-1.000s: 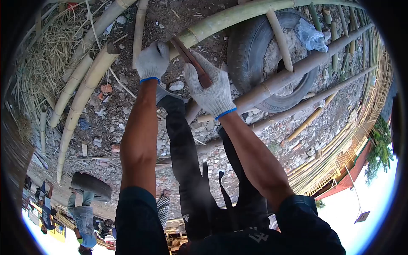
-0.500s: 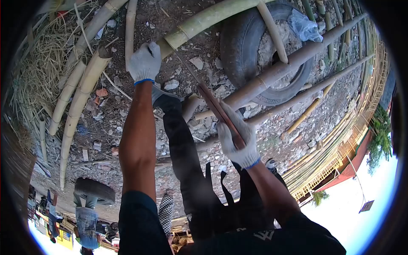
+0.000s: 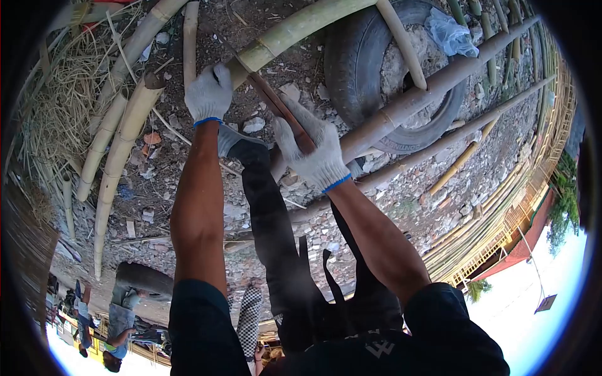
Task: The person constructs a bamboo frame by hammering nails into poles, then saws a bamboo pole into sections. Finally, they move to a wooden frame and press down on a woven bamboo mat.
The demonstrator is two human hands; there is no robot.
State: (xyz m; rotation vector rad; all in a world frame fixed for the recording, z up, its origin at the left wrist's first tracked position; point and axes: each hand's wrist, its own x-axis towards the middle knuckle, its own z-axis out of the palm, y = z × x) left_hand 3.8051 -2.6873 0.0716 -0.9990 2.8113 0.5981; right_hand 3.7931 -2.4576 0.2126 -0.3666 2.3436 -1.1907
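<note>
A thick green bamboo pole [image 3: 301,32] runs across the top of the view. My left hand [image 3: 209,95], in a white glove with a blue cuff, is wrapped round its near end. In my gloved right hand [image 3: 313,145] is the long brown handle of a hand saw [image 3: 274,103]. Its thin blade lies across the bamboo, just to the right of my left hand, with the tip showing past the pole. My foot [image 3: 232,139] rests on the ground just below my left hand.
A tyre [image 3: 354,69] filled with rubble lies at upper right, crossed by a dark bamboo pole [image 3: 401,116]. A plastic bag [image 3: 450,31] sits above it. Cut bamboo lengths [image 3: 122,153] and dry straw [image 3: 59,94] lie at left. Other people [image 3: 119,326] are at lower left.
My right hand has pushed the saw up and to the left, so its handle now comes close to the bamboo. My left hand stays on the pole.
</note>
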